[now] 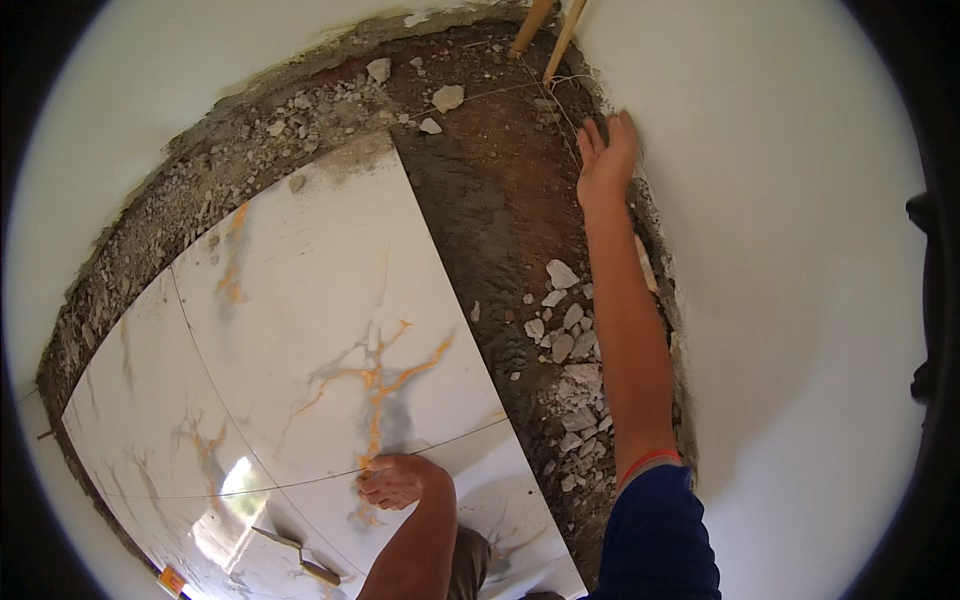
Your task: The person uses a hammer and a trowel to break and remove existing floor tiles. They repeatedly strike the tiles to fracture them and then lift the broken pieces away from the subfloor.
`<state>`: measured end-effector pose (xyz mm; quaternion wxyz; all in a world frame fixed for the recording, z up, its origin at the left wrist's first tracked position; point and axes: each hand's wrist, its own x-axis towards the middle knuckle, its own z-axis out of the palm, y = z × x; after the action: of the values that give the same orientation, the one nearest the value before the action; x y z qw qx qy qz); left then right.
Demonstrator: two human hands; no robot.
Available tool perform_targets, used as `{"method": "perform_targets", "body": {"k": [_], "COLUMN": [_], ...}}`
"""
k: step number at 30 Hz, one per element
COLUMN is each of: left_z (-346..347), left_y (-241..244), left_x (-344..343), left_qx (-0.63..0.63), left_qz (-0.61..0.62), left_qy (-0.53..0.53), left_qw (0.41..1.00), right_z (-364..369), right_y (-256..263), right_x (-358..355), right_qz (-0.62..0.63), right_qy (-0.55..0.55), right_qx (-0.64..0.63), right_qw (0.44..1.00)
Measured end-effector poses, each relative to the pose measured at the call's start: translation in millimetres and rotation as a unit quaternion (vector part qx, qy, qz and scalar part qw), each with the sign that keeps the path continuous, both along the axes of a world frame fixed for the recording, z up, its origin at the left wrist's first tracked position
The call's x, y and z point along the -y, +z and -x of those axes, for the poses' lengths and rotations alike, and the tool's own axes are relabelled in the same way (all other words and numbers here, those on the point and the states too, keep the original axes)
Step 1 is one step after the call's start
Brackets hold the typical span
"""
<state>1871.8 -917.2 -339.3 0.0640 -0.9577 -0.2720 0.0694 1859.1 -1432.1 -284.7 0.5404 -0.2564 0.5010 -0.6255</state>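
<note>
My left hand (394, 481) is low on the glossy marble-patterned floor tiles (330, 262), its fingers curled near a tile joint; whether they hold anything is not clear. My right hand (606, 161) reaches forward beside the right wall, fingers extended and somewhat apart, with nothing seen in it. A thin string (559, 105) runs close to those fingers, tied near the base of a wooden stake (564, 43). A second wooden stake (531, 28) leans beside it. On the tiles, left of my left hand, lies a pointing trowel (300, 553) with a wooden handle.
Broken stones (574, 330) and rubble fill part of the strip between tiles and the white right wall (765, 247). Grey mortar (480, 225) borders the tile edge. More gravel (300, 112) lies along the far wall. An orange object (172, 580) sits at the lower left.
</note>
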Motion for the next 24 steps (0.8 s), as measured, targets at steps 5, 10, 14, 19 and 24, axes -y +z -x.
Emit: {"method": "perform_targets", "body": {"k": [5,10,14,19,24], "left_z": [-2,-3,-2,-4,-1], "left_y": [9,5,1,0,1], "left_x": [7,4,0,1,-1], "left_qx": [-0.026,-0.021,-0.017,-0.018,0.022], "left_qz": [-0.005,-0.008,-0.008,-0.013,-0.02], "left_qy": [-0.007,0.006,0.017,0.029,0.047], "left_qw": [1.0,1.0,1.0,0.999,0.998], "right_z": [2,-25,-45,-59,-71], "right_y": [-16,-38,-53,-30,-10], "right_x": [-52,-47,-15,-1,-51], "right_qz": [0.129,0.173,0.209,0.129,0.106], "right_qy": [0.064,0.343,0.307,0.294,0.4], "right_qx": [-0.427,-0.659,-0.74,-0.832,-0.781], "right_qw": [0.892,0.647,0.561,0.453,0.467]}}
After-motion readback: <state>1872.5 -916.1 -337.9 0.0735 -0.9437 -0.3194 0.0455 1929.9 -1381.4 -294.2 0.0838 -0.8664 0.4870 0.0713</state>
